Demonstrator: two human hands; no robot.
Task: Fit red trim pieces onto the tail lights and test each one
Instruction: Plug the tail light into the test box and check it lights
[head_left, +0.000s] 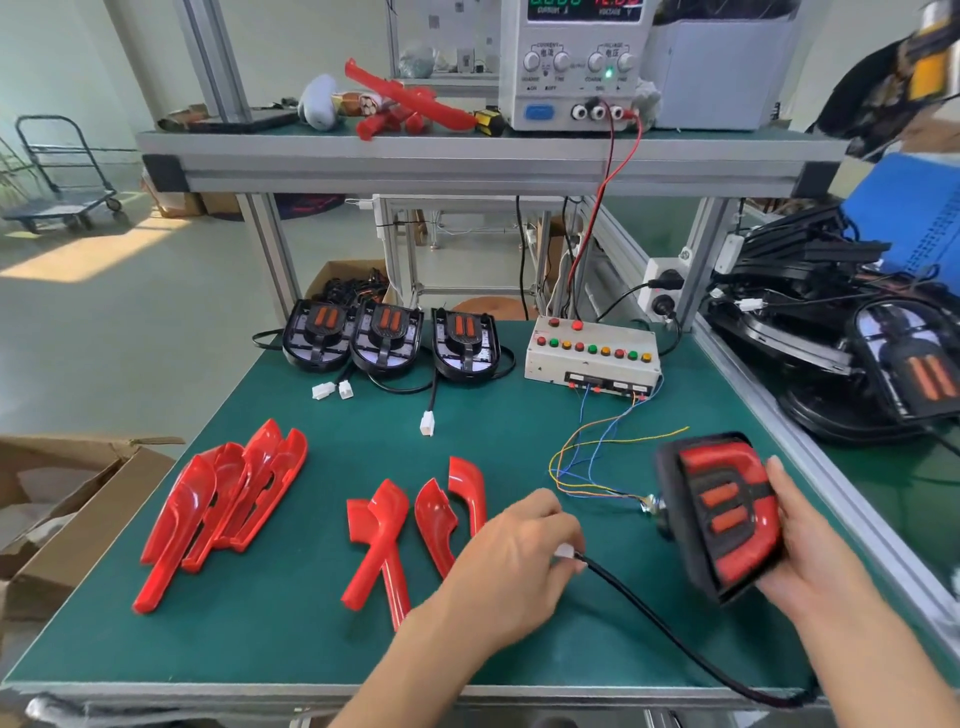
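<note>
Right hand (810, 551) grips a tail light (722, 514) fitted with red trim, fingers curled round its right edge, holding it tilted above the mat's (311, 639) right side, while the left hand (511, 566) pinches the white plug (565, 552) on the light's black cable (675, 639), which loops off the front edge. Just left of that hand lie loose trim pieces (415, 525), with a bigger stack (223, 493) further left. At the back, three untrimmed lights (387, 338) stand in a row beside the test box (592, 353), its coloured wires (597, 457) trailing toward the held light.
</note>
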